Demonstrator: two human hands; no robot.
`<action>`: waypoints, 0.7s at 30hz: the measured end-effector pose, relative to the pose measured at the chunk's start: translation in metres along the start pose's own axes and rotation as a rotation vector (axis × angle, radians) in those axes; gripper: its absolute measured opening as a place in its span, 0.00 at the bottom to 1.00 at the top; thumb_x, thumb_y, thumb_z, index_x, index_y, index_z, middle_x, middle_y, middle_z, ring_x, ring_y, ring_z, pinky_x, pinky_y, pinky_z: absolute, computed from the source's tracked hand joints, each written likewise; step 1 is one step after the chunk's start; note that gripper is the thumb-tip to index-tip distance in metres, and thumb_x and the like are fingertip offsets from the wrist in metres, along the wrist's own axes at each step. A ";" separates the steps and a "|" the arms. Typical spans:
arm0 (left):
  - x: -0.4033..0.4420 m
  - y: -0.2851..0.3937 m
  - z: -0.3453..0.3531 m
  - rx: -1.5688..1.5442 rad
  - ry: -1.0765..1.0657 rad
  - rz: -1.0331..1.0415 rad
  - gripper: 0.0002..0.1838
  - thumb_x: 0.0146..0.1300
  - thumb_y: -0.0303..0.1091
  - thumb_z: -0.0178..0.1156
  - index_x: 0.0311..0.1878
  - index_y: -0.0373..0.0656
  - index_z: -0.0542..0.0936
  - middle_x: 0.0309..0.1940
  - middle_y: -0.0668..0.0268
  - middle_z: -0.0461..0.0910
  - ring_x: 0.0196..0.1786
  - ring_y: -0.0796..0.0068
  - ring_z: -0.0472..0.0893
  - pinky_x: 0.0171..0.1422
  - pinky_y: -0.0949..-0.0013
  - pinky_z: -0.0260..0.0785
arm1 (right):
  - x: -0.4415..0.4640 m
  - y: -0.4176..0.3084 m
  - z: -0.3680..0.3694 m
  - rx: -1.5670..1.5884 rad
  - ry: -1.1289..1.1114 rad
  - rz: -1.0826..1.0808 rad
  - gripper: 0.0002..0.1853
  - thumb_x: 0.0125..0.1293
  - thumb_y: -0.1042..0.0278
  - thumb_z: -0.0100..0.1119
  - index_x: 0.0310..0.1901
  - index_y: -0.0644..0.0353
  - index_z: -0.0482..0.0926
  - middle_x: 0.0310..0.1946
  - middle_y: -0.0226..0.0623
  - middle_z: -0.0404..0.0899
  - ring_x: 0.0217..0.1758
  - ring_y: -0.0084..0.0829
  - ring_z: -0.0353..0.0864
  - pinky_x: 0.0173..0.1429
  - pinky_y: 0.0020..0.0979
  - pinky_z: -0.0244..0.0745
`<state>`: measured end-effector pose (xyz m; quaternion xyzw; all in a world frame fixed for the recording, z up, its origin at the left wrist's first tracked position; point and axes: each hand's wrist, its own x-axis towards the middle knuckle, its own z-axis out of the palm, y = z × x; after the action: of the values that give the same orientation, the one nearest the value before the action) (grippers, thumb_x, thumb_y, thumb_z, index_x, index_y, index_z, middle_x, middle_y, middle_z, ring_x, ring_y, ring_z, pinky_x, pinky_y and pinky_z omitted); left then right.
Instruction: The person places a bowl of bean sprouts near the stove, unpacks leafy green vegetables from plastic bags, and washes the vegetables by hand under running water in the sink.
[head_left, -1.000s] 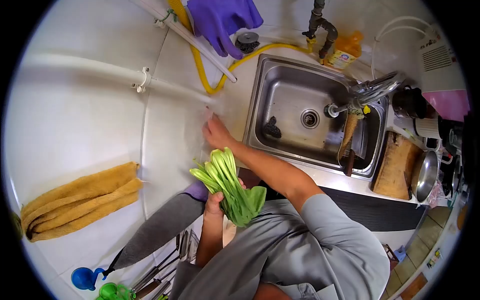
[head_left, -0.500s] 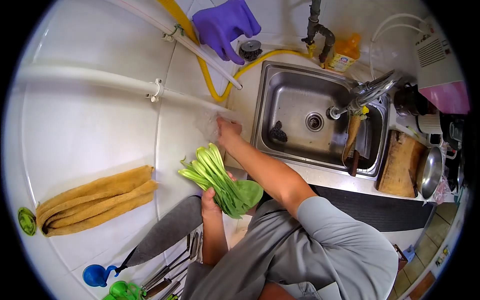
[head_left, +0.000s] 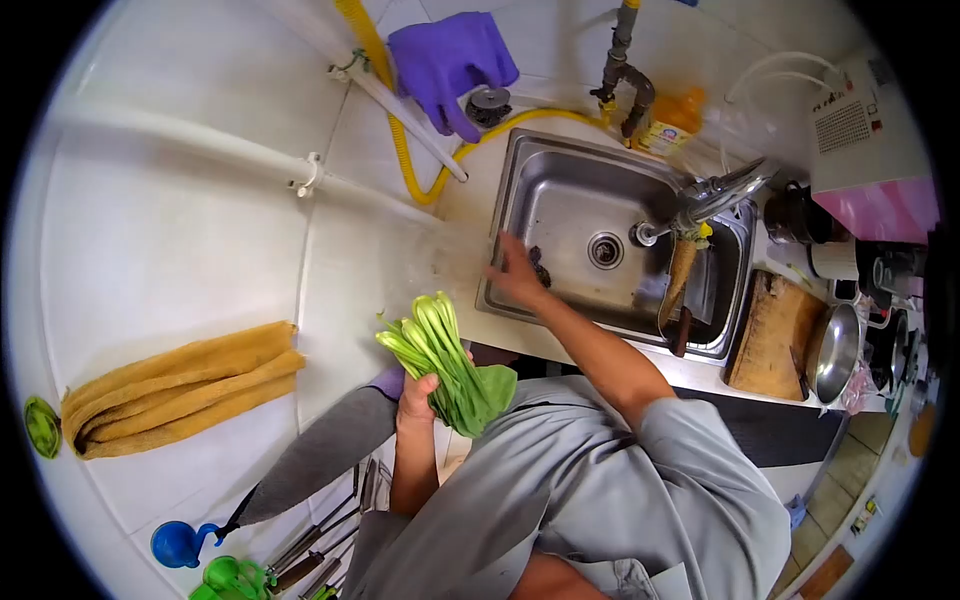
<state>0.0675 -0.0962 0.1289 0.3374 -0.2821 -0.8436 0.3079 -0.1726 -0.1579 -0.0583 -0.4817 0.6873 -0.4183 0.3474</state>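
A bunch of leafy greens (head_left: 455, 375) with pale stalks is in my left hand (head_left: 418, 398), whose fingers are wrapped round it at the lower middle. My right hand (head_left: 515, 272) is over the left rim of the steel sink (head_left: 575, 200), with fingers apart and nothing seen in them. A dark scrubber (head_left: 540, 268) lies in the basin just beside it. On the counter left of the sink, a faint clear plastic bag (head_left: 445, 255) is hard to make out.
The faucet (head_left: 715, 195) reaches over the sink from the right. A cutting board (head_left: 775, 335) and metal bowl (head_left: 833, 352) stand on the right. Purple gloves (head_left: 450, 65) hang above a yellow hose (head_left: 405, 150). A brown towel (head_left: 185, 390) hangs on the left.
My right hand has moved right, from the counter by the plastic bag to the sink's left rim, and its fingers have spread. My left hand still holds the greens.
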 end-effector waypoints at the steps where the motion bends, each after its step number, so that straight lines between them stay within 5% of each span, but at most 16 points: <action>1: 0.002 -0.001 0.005 0.005 0.002 -0.008 0.41 0.51 0.48 0.72 0.64 0.35 0.70 0.53 0.52 0.79 0.54 0.56 0.81 0.58 0.53 0.76 | 0.001 0.006 0.025 0.124 -0.095 0.063 0.40 0.61 0.66 0.64 0.72 0.66 0.57 0.69 0.58 0.61 0.67 0.51 0.67 0.71 0.41 0.64; 4: 0.009 0.001 0.023 0.064 0.046 -0.013 0.41 0.50 0.50 0.72 0.63 0.34 0.71 0.52 0.52 0.79 0.55 0.55 0.80 0.59 0.52 0.75 | 0.003 -0.044 0.056 0.065 -0.347 0.116 0.43 0.60 0.64 0.64 0.72 0.72 0.53 0.68 0.62 0.61 0.73 0.56 0.61 0.76 0.44 0.58; 10: 0.028 -0.015 0.041 -0.036 0.054 -0.068 0.40 0.53 0.44 0.72 0.66 0.34 0.68 0.52 0.50 0.80 0.52 0.57 0.82 0.57 0.54 0.78 | -0.021 -0.025 0.029 -0.062 -0.185 0.227 0.44 0.59 0.70 0.59 0.74 0.73 0.49 0.68 0.66 0.60 0.72 0.57 0.62 0.74 0.46 0.61; 13: 0.047 -0.031 0.048 -0.010 0.087 -0.107 0.39 0.55 0.41 0.70 0.67 0.35 0.67 0.53 0.51 0.79 0.54 0.57 0.81 0.59 0.54 0.77 | -0.055 0.016 -0.028 -0.003 0.053 0.239 0.35 0.58 0.73 0.56 0.69 0.70 0.62 0.64 0.62 0.68 0.69 0.53 0.68 0.70 0.45 0.66; 15: 0.066 -0.049 0.050 0.012 0.089 -0.138 0.38 0.56 0.38 0.69 0.68 0.36 0.66 0.54 0.51 0.78 0.55 0.57 0.81 0.60 0.54 0.77 | -0.081 0.044 -0.096 0.004 -0.296 0.322 0.23 0.59 0.73 0.56 0.59 0.64 0.76 0.55 0.55 0.78 0.62 0.46 0.76 0.64 0.42 0.72; 17: 0.096 -0.079 0.049 -0.016 0.061 -0.143 0.33 0.64 0.33 0.62 0.71 0.38 0.64 0.60 0.52 0.76 0.60 0.54 0.78 0.64 0.50 0.74 | -0.103 0.061 -0.169 0.367 -0.201 0.633 0.15 0.60 0.71 0.59 0.49 0.61 0.82 0.44 0.47 0.85 0.52 0.41 0.83 0.57 0.39 0.77; 18: 0.111 -0.085 0.067 -0.014 0.143 -0.186 0.32 0.65 0.29 0.61 0.72 0.40 0.63 0.61 0.52 0.75 0.60 0.53 0.78 0.65 0.49 0.74 | -0.118 0.137 -0.175 0.196 0.083 0.491 0.15 0.60 0.71 0.60 0.50 0.61 0.81 0.42 0.44 0.85 0.47 0.36 0.84 0.53 0.35 0.78; 20: 0.151 -0.108 0.076 0.022 0.102 -0.274 0.30 0.65 0.27 0.61 0.70 0.39 0.65 0.61 0.54 0.75 0.59 0.55 0.79 0.64 0.51 0.74 | -0.119 0.140 -0.270 0.419 0.528 0.267 0.12 0.64 0.72 0.59 0.48 0.62 0.81 0.38 0.39 0.84 0.42 0.29 0.81 0.50 0.30 0.76; 21: 0.175 -0.123 0.074 0.064 0.108 -0.297 0.29 0.64 0.26 0.63 0.68 0.40 0.68 0.58 0.56 0.77 0.58 0.59 0.79 0.62 0.55 0.75 | -0.105 0.104 -0.319 0.157 0.560 0.211 0.12 0.66 0.72 0.58 0.50 0.64 0.80 0.36 0.38 0.83 0.40 0.28 0.80 0.48 0.31 0.76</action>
<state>-0.1299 -0.1202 0.0213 0.4301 -0.2385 -0.8511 0.1836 -0.4610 0.0383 -0.0150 -0.2453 0.7680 -0.5483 0.2224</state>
